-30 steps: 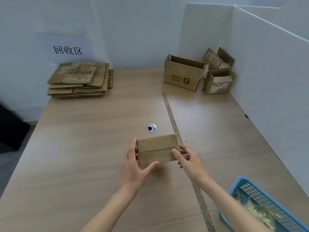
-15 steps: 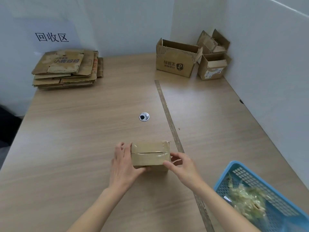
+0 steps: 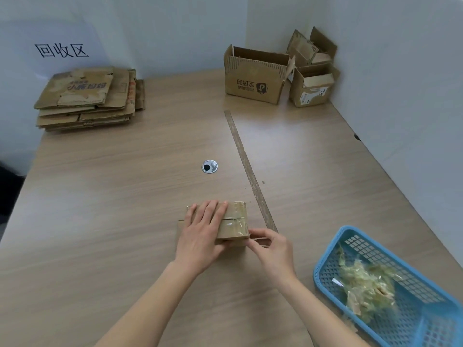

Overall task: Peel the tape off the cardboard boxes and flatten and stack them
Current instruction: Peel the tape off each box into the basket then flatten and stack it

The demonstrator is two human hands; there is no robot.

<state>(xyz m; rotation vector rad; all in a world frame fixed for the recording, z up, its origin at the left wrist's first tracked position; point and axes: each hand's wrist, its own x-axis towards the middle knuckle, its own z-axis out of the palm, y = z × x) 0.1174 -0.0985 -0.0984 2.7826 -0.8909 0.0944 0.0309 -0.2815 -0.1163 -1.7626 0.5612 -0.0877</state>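
Observation:
A small taped cardboard box [image 3: 234, 221] stands on the wooden table [image 3: 105, 196] in front of me. Glossy tape runs over its top seam and right end. My left hand [image 3: 200, 234] lies flat on the box's top left part, fingers straight, thumb against the near side. My right hand [image 3: 271, 249] is at the box's near right corner, its fingertips pinching at the tape edge there. The box's left half is hidden under my left hand.
A stack of flattened boxes [image 3: 87, 98] lies at the far left under a wall sign. Three open boxes [image 3: 255, 73] stand at the far right corner. A blue basket [image 3: 328, 274] with peeled tape sits near right. A cable hole [image 3: 209, 166] is mid-table.
The box was drawn closer and set down with its taped top up. My left hand moved from its side onto the top; my right hand went to the near right corner.

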